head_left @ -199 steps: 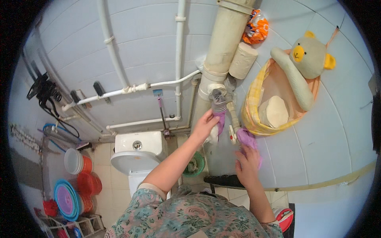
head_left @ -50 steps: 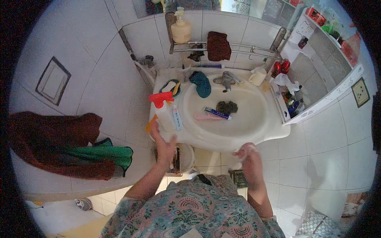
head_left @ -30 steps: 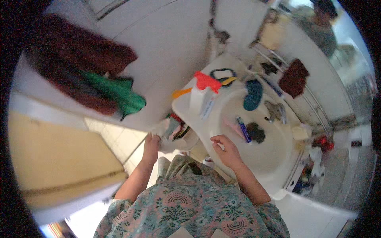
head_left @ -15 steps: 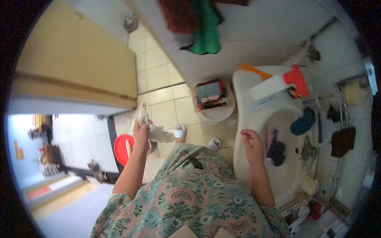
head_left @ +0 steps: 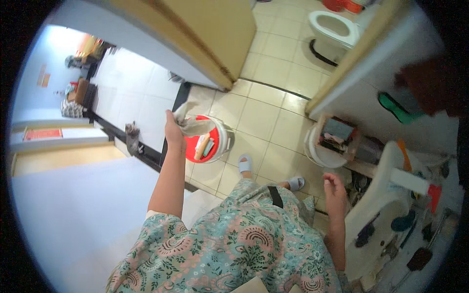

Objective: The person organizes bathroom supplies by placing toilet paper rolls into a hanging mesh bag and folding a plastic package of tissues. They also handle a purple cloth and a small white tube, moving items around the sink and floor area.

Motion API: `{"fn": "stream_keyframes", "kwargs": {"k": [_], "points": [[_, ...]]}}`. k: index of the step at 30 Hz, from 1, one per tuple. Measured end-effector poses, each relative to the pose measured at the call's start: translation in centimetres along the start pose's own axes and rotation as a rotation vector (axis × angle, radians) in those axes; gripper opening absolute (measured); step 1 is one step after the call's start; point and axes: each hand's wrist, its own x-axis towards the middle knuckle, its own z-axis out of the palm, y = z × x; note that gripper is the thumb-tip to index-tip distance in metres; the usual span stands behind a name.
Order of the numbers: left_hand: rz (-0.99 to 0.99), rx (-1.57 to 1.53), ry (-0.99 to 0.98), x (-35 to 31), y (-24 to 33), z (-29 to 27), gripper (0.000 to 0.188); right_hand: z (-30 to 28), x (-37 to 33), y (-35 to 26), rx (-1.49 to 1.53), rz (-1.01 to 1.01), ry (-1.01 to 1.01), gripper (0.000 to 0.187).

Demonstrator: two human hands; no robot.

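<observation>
My left hand (head_left: 174,131) is closed around a crumpled whitish cloth (head_left: 196,128), held up at the left with its loose end hanging to the right. Below and behind the cloth stands a white bucket (head_left: 225,139) with a red lid (head_left: 191,151). On that lid lie a beige, long object (head_left: 202,148) and a small grey-green one (head_left: 209,146). My right hand (head_left: 335,193) hangs at the right beside the washbasin (head_left: 364,207), its fingers loosely bent with nothing seen in them.
A basket of folded items (head_left: 337,131) sits on a white tub (head_left: 312,149) ahead right. A white spray bottle with a red head (head_left: 409,181) stands on the basin. Beyond a doorway is a toilet (head_left: 325,24). A small cat (head_left: 132,139) is at the left by the dark floor strip.
My view has swung left, bringing the bucket and the toilet into sight and shifting the basin toward the right edge. The cloth stays in my left hand.
</observation>
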Motion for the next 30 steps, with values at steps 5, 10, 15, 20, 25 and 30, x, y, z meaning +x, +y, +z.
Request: {"fn": "stream_keyframes", "kwargs": {"k": [5,10,15,20,25,30], "points": [[-0.197,0.206,-0.156,1.7,-5.0,-6.7,0.030,11.0,3.4,-5.9,0.117,-0.102,-0.278,0.049],[-0.447,0.234,-0.506,-6.0,-7.8,0.3,0.017,22.7,5.6,-10.5,-0.043,-0.314,-0.497,0.076],[-0.404,0.001,-0.719,-3.0,-7.6,-2.4,0.030,29.0,7.8,-7.8,0.186,0.011,-0.614,0.057],[-0.074,0.403,-0.838,-0.7,-8.9,-7.7,0.047,29.2,8.3,-10.1,0.728,0.389,-0.551,0.042],[-0.326,0.566,-1.067,-0.7,-9.9,-6.4,0.049,29.9,8.7,-12.3,0.819,0.354,-0.416,0.036],[-0.080,0.946,-0.729,3.2,-17.9,-11.8,0.053,28.3,9.8,-10.7,0.876,0.199,-0.115,0.026]]}}
